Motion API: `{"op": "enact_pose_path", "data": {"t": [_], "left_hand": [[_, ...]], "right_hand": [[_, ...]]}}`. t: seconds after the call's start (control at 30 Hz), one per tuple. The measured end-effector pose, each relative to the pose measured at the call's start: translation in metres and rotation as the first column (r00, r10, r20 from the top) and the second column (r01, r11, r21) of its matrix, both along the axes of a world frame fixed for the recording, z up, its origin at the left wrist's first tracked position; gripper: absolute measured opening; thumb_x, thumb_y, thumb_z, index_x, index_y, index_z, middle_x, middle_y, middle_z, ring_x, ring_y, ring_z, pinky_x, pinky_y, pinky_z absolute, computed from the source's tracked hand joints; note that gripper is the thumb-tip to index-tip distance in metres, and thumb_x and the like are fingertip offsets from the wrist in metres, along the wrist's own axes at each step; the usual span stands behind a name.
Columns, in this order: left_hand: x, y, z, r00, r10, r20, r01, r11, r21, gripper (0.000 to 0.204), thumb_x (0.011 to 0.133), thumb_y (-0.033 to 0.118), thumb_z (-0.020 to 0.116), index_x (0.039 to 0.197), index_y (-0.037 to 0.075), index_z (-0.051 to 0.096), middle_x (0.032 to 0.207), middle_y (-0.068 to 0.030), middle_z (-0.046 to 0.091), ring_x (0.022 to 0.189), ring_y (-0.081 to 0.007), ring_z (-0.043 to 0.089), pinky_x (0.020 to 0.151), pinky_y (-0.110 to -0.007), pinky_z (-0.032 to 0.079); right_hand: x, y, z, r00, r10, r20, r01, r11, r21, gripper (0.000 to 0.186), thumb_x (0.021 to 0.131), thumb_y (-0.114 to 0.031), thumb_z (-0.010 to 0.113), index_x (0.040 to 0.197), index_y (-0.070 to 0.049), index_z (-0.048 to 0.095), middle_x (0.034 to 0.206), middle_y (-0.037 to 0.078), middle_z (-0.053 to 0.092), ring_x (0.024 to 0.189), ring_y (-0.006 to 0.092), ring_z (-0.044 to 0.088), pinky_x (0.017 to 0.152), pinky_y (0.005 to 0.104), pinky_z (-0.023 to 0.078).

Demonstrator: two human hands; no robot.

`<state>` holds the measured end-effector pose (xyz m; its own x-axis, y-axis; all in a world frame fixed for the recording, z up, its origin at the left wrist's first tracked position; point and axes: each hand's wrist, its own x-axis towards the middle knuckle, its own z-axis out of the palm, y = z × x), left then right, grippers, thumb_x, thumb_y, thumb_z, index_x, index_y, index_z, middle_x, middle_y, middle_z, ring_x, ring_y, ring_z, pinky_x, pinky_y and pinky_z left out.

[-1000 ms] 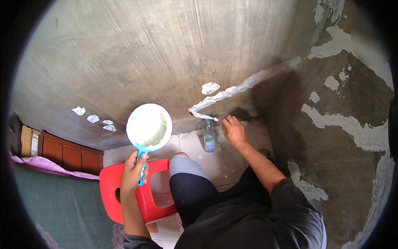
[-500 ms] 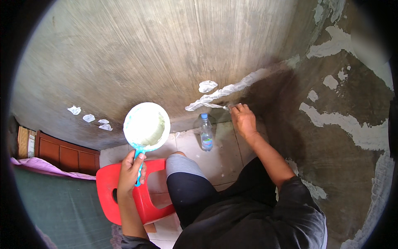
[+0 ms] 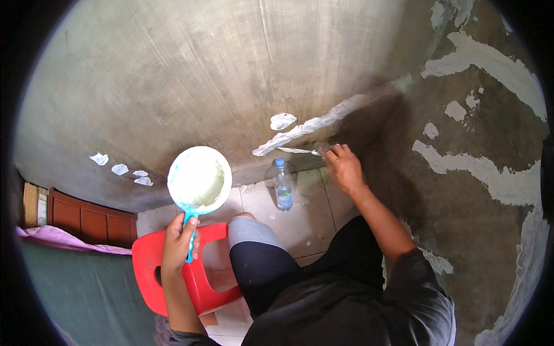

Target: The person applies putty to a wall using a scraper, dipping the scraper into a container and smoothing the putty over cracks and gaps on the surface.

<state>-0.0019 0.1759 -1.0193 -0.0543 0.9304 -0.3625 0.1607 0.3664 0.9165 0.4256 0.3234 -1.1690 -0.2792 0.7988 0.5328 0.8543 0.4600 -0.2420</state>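
My left hand is wrapped around the blue handle of a white round dipper, held level above the floor. White putty coats the inside of the dipper. Farther right, my right hand grips what looks like a putty knife, its thin blade edge-on and whitened with putty. That blade lies close to the wall, just below the lower end of a long white putty strip. My fingers hide most of the tool's handle. A white patch sits above the strip.
A plastic water bottle with a blue cap stands on the tiled floor, near the wall. A red plastic stool is under my left forearm. Dark green cloth covers something at left. The right wall bears several putty patches.
The putty knife has shifted slightly right relative to the wall, its blade now a little apart from the strip's lower end. The whole view has moved slightly. Both hands keep their grips.
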Motion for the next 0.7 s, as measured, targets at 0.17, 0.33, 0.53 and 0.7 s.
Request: {"op": "enact_pose_path", "data": {"t": [0.17,0.33,0.53,0.7], "left_hand": [[0.003,-0.001,0.003,0.999,0.04,-0.007,-0.04,0.999,-0.016,0.025,0.104,0.028,0.056,0.1,0.004,0.055,0.058,-0.0029,0.051,0.038,-0.0109,0.044,0.037,-0.026,0.036],[0.002,-0.001,0.0,0.999,0.033,0.003,-0.033,0.999,-0.013,0.023,0.104,0.027,0.057,0.099,0.005,0.055,0.057,-0.0022,0.051,0.037,-0.0105,0.044,0.037,-0.026,0.036],[0.003,-0.002,-0.002,1.0,0.017,-0.011,-0.017,1.0,0.004,0.025,0.105,0.029,0.056,0.099,0.005,0.053,0.055,-0.0026,0.048,0.035,-0.0106,0.042,0.033,-0.026,0.035],[0.002,-0.001,-0.003,1.0,0.016,-0.009,-0.016,1.0,0.007,0.026,0.105,0.03,0.056,0.1,0.005,0.053,0.054,-0.0028,0.049,0.035,-0.0107,0.042,0.033,-0.026,0.034]], "right_hand": [[-0.003,0.011,0.001,0.995,-0.088,-0.042,0.089,0.996,0.027,0.023,0.089,-0.013,0.066,0.111,-0.013,0.072,0.1,0.008,0.064,0.093,0.0312,0.06,0.077,0.0443,0.054],[0.039,0.013,0.015,0.982,-0.179,-0.057,0.18,0.984,0.012,0.025,0.09,-0.012,0.067,0.115,-0.011,0.07,0.102,0.01,0.064,0.096,0.0344,0.059,0.083,0.046,0.052],[0.089,0.011,0.032,0.975,-0.218,-0.05,0.223,0.961,0.161,0.024,0.09,-0.01,0.068,0.115,-0.008,0.069,0.104,0.013,0.062,0.097,0.0358,0.057,0.083,0.0467,0.049],[0.112,0.001,0.039,0.959,-0.276,-0.063,0.283,0.944,0.172,0.025,0.091,-0.011,0.068,0.116,-0.009,0.068,0.106,0.012,0.062,0.098,0.0355,0.057,0.086,0.0476,0.048]]}}
